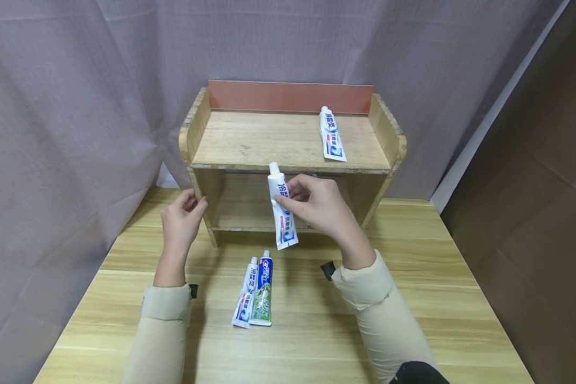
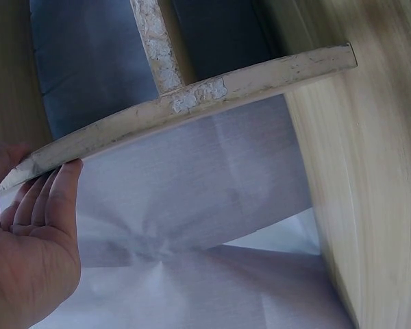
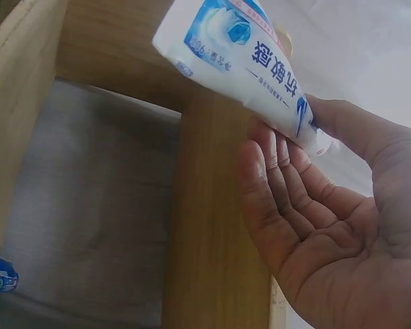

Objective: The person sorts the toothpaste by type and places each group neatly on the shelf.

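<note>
My right hand [image 1: 319,205] pinches a white toothpaste tube [image 1: 283,213] with blue lettering between thumb and fingers, cap upward, in front of the wooden shelf [image 1: 249,138]. In the right wrist view the same toothpaste tube [image 3: 253,68] slants above the curled fingers [image 3: 288,185]. On the left, my left hand [image 1: 182,216] grips the front edge of the shelf's side panel. The left wrist view shows the thumb and fingers [image 2: 61,199] on opposite sides of that panel [image 2: 123,123]. Another white toothpaste tube [image 1: 332,136] lies on the top shelf, toward the right.
On the table [image 1: 307,330] in front of the shelf lie a white toothpaste tube [image 1: 246,293] and a blue-and-green toothpaste tube [image 1: 264,290], side by side. A blue-and-green tube end [image 3: 3,274] shows at the right wrist view's left edge. Grey cloth [image 1: 77,106] hangs behind.
</note>
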The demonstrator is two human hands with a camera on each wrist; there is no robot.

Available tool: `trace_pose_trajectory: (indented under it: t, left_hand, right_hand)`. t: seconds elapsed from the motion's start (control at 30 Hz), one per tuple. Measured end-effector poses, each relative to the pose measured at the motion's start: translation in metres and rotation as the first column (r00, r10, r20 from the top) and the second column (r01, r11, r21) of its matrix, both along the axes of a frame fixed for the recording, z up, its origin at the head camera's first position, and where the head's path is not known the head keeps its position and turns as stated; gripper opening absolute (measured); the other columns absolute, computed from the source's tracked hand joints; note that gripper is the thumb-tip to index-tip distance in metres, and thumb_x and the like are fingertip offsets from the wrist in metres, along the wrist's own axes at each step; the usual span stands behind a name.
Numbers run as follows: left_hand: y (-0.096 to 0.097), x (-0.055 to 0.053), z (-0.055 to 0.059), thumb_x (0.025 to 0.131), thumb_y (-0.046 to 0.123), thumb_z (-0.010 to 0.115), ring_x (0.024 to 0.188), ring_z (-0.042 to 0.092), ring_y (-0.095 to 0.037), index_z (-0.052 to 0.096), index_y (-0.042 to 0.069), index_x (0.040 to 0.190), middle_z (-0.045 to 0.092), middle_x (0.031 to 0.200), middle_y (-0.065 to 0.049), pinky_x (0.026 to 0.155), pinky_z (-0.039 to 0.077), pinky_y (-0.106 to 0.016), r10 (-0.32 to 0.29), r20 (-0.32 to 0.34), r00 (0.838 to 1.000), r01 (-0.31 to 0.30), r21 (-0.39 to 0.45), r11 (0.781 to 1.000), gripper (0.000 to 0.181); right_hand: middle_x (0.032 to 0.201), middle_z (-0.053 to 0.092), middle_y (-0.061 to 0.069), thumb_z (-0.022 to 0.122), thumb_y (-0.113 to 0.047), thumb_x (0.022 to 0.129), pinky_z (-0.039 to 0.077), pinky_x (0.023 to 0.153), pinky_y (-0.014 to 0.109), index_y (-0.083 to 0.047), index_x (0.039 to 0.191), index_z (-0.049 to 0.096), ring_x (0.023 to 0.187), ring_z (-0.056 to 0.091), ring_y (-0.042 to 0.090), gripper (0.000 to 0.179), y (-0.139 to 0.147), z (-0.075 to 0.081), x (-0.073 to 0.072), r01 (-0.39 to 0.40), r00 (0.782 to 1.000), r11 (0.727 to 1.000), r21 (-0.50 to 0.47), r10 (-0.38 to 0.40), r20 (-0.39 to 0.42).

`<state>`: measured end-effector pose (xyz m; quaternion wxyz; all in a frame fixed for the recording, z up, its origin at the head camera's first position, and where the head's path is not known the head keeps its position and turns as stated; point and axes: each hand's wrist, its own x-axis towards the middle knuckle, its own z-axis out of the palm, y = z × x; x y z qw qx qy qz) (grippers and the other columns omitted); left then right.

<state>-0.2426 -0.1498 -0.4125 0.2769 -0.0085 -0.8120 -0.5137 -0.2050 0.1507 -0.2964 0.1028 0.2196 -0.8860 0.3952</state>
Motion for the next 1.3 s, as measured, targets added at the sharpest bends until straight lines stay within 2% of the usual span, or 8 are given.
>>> trace_pose_trajectory:
  t: [0.23, 0.6, 0.97, 1.13, 1.3]
  left_hand:
    - [0.0, 0.0, -0.001, 0.092, 0.018, 0.072, 0.096, 0.074, -0.026, 0.075, 0.006, 0.107, 0.075, 0.102, -0.013, 0.083, 0.059, -0.034, 0.003, -0.005, 1.0, -0.003, -0.007, 1.0, 0.019]
    - [-0.001, 0.0, -0.001, 0.092, 0.014, 0.071, 0.096, 0.074, -0.027, 0.075, 0.005, 0.107, 0.075, 0.102, -0.014, 0.082, 0.059, -0.033, -0.016, -0.031, 0.999, 0.016, -0.003, 1.0, 0.018]
    - [-0.001, -0.001, -0.002, 0.092, 0.016, 0.071, 0.098, 0.073, -0.029, 0.075, 0.005, 0.108, 0.075, 0.104, -0.014, 0.083, 0.059, -0.033, -0.02, -0.025, 0.999, 0.02, -0.003, 1.0, 0.02]
    - [0.0, -0.001, -0.001, 0.092, 0.016, 0.071, 0.097, 0.073, -0.029, 0.075, 0.005, 0.107, 0.075, 0.104, -0.014, 0.083, 0.059, -0.032, -0.022, -0.023, 0.999, 0.022, -0.001, 1.0, 0.019]
    - [0.0, -0.001, -0.001, 0.092, 0.015, 0.071, 0.096, 0.074, -0.027, 0.075, 0.005, 0.107, 0.075, 0.104, -0.014, 0.082, 0.059, -0.03, -0.018, -0.027, 0.999, 0.018, -0.004, 1.0, 0.019]
  right_hand:
    - [0.086, 0.072, -0.004, 0.078, -0.035, 0.089, 0.057, 0.066, 0.027, -0.01, 0.1, 0.071, 0.076, 0.067, 0.009, 0.028, -0.001, 0.012, -0.003, 0.023, 1.0, 1.0, 0.011, -0.023, -0.007]
    - [0.087, 0.07, -0.003, 0.077, -0.037, 0.089, 0.055, 0.07, 0.029, -0.011, 0.098, 0.07, 0.077, 0.064, 0.011, 0.028, -0.005, 0.034, -0.018, 0.059, 0.998, 0.998, -0.027, -0.059, -0.009]
    - [0.086, 0.071, 0.001, 0.077, -0.037, 0.089, 0.053, 0.064, 0.028, -0.008, 0.095, 0.071, 0.075, 0.064, 0.014, 0.03, -0.01, 0.06, -0.036, 0.133, 0.991, 0.991, 0.0, -0.133, -0.021]
    - [0.085, 0.07, 0.005, 0.076, -0.035, 0.09, 0.057, 0.057, 0.025, -0.006, 0.096, 0.07, 0.069, 0.066, 0.019, 0.03, -0.01, 0.072, -0.048, 0.17, 0.985, 0.985, -0.014, -0.169, 0.03]
    - [0.089, 0.069, 0.009, 0.074, -0.033, 0.092, 0.06, 0.058, 0.029, -0.002, 0.101, 0.069, 0.071, 0.07, 0.026, 0.033, -0.014, 0.083, -0.064, 0.191, 0.975, 0.981, -0.033, -0.185, 0.123]
